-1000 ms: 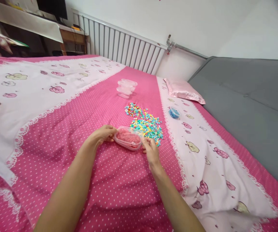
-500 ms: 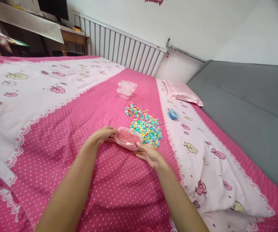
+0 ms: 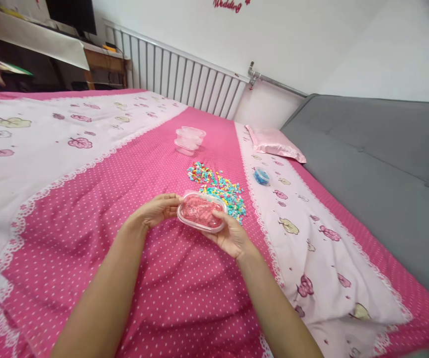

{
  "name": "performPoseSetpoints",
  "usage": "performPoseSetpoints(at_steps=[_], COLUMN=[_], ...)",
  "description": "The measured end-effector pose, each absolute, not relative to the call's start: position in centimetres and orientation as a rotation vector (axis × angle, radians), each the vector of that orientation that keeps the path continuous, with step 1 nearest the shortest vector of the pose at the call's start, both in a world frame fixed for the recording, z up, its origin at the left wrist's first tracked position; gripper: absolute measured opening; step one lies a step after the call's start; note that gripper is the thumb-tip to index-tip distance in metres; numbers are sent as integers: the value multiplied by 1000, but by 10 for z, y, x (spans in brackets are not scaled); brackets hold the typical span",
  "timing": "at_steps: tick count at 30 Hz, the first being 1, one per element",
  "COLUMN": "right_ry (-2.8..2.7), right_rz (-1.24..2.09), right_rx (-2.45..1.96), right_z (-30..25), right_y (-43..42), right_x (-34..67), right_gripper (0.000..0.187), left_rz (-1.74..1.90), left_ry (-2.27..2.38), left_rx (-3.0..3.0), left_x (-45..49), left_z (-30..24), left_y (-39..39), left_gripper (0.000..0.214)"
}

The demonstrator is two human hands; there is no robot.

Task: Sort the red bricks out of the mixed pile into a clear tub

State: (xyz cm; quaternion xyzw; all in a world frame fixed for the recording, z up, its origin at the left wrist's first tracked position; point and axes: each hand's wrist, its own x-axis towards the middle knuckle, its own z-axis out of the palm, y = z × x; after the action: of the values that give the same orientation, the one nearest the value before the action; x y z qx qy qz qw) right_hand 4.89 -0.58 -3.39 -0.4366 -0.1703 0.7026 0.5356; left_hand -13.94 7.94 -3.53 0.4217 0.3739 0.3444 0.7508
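Observation:
A clear oval plastic container (image 3: 199, 211) with red-pink contents is held up between both hands over the bed. My left hand (image 3: 161, 209) grips its left end, fingers closed on the rim. My right hand (image 3: 229, 234) clasps the right end, thumb on top and fingers underneath. Just beyond the container lies a loose spread of small colourful pieces (image 3: 232, 199), blue, yellow, green and white, partly hidden behind it. A smaller patch of pieces (image 3: 200, 172) with more red among them adjoins it on the far side.
Several clear containers (image 3: 190, 139) are stacked farther back on the pink dotted bedspread (image 3: 154, 164). To the right sit a small tub with blue contents (image 3: 261, 176) and a pink satin pillow (image 3: 274, 141). A grey padded headboard (image 3: 382, 164) borders the right side; a railing (image 3: 177, 64) stands behind.
The container has been raised slightly and tipped so its top faces me more. My right thumb has moved onto its top. The camera view has shifted a little to the right.

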Motion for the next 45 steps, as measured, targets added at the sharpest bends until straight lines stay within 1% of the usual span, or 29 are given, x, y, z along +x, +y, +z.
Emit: performPoseSetpoints(at_steps=[3,11,14,16,18,20,24,27,29,36,41,45], right_ry=[-427,-407,-393,-360,-312,-255,-150,-47,22,171,161,148], right_rz=[1597,1526,1516,1493,1442,1363,1208,1094,1049,977,914,878], right_rx=[-1117,-1125,-1096,-1086,-1075,-1070,-1120,-1161,-1167,-1099,-1075,-1075], right_z=[-36,-44,-41,-37,-32,-29,-31,-39,-46,-77,-91,-95], right_y=[-4,-10,-11,-11,-11,-10,-5,4,12,44,79,117], right_x=[53,73,86,100,120,143,198,237,260,322,350,371], right_gripper=[30,29,31,30,28,24,20,21,19,18,15,15], left_rz=[732,755,831,947,1056,1076,876,727,692,716,572,475], left_ry=[770,752,776,919,1196,1506,1923,2129,2216,2286,2353,2418], left_rx=[934,972,1018,1144,1343,1554,1872,2019,2087,2253,2331,2361], left_x=[-134,-100,-93,-93,-96,-99,-100,-100,-100,-100,-99,-101], left_z=[-37,-42,-44,-45,-46,-49,-61,-75,-85,-101,-99,-103], left_y=[80,74,77,83,89,96,107,112,114,115,118,125], left_gripper=[11,27,36,43,50,56,61,64,65,62,58,60])
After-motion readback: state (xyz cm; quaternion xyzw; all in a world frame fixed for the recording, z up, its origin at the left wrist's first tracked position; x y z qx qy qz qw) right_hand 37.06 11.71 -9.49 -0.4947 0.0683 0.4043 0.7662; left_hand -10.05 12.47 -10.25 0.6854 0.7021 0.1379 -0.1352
